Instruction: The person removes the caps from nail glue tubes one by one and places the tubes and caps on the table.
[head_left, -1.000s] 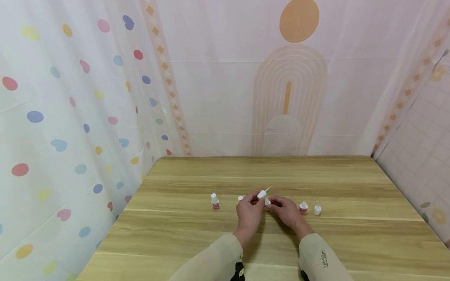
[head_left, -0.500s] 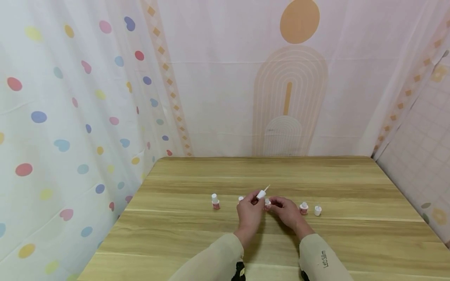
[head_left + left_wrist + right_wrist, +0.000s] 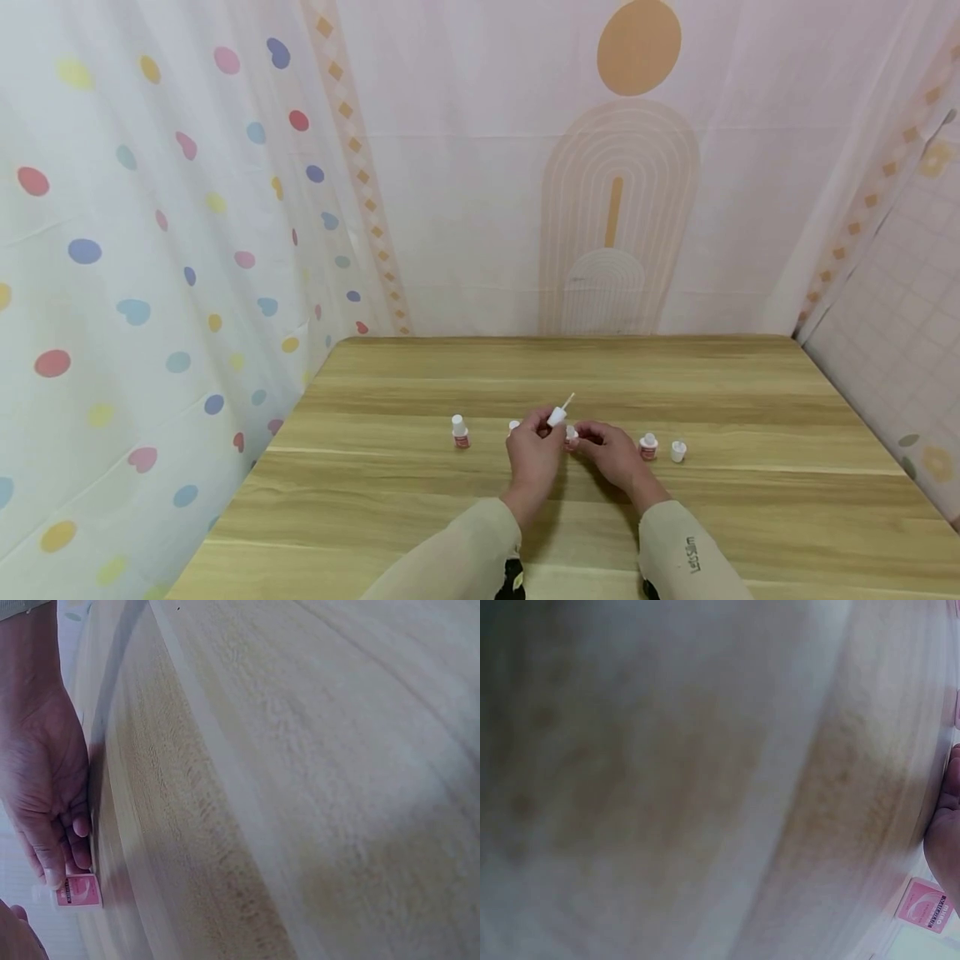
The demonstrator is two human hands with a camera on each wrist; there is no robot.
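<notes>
My left hand (image 3: 534, 454) pinches a white brush cap (image 3: 557, 417) between thumb and fingers, its thin applicator stem pointing up and to the right. Just right of that, my right hand (image 3: 611, 454) grips a small open bottle (image 3: 572, 438) by its side, down at the table. In the left wrist view this bottle (image 3: 78, 891) shows a pink label with dark print, and fingertips hold it near its neck. Part of another bottle's white cap (image 3: 513, 425) shows behind the left hand; the rest is hidden.
A capped bottle (image 3: 461, 432) stands at the left of the row. To the right stand an uncapped bottle (image 3: 648, 447) and, beside it, a loose white cap (image 3: 678, 451). The wooden table (image 3: 420, 517) ends at a patterned curtain (image 3: 465, 208).
The brush cap in my left hand has tilted slightly, its stem now a little more upright. My right hand keeps its grip on the bottle in the same place.
</notes>
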